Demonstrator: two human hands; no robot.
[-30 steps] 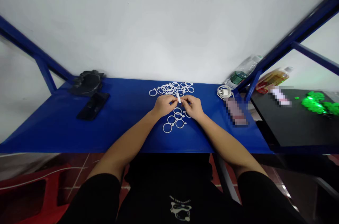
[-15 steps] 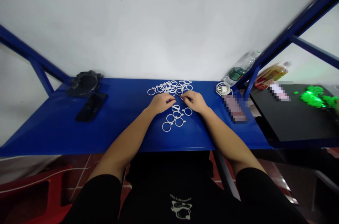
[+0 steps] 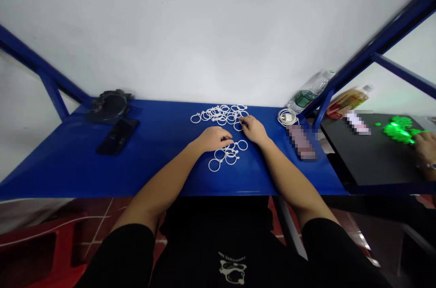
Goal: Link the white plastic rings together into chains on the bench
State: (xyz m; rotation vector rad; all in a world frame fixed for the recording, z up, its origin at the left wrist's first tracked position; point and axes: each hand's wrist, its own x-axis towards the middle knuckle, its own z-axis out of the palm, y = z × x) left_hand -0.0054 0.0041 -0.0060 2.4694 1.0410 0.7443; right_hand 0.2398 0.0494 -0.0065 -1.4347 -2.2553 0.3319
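Note:
Two groups of thin white rings, each with a small knob like curtain rings, lie on the blue tabletop (image 3: 163, 142). My left hand (image 3: 214, 138) is over the upper edge of the nearer group, where a white ring (image 3: 220, 154) lies below it. Its thumb and fingers are closed together at another ring, which they partly cover. At the right edge of the farther pile (image 3: 221, 119), my right hand (image 3: 254, 130) has its fingertips bent down on a white ring (image 3: 238, 127). A separate ring (image 3: 242, 145) rests between the hands, closer to me.
A black phone-like slab (image 3: 117, 136) and a dark crumpled bag (image 3: 111, 105) lie left. On the right are a coiled white cable (image 3: 287, 117), a blurred-out flat object (image 3: 302, 142) and a bottle (image 3: 304, 96). Another person's hand (image 3: 425, 147) is beside green pieces (image 3: 398, 129) on a black table.
My left hand has moved down and right from the far pile onto the nearer group. My right hand has shifted slightly right, staying at the pile. The other person's hand has come into view.

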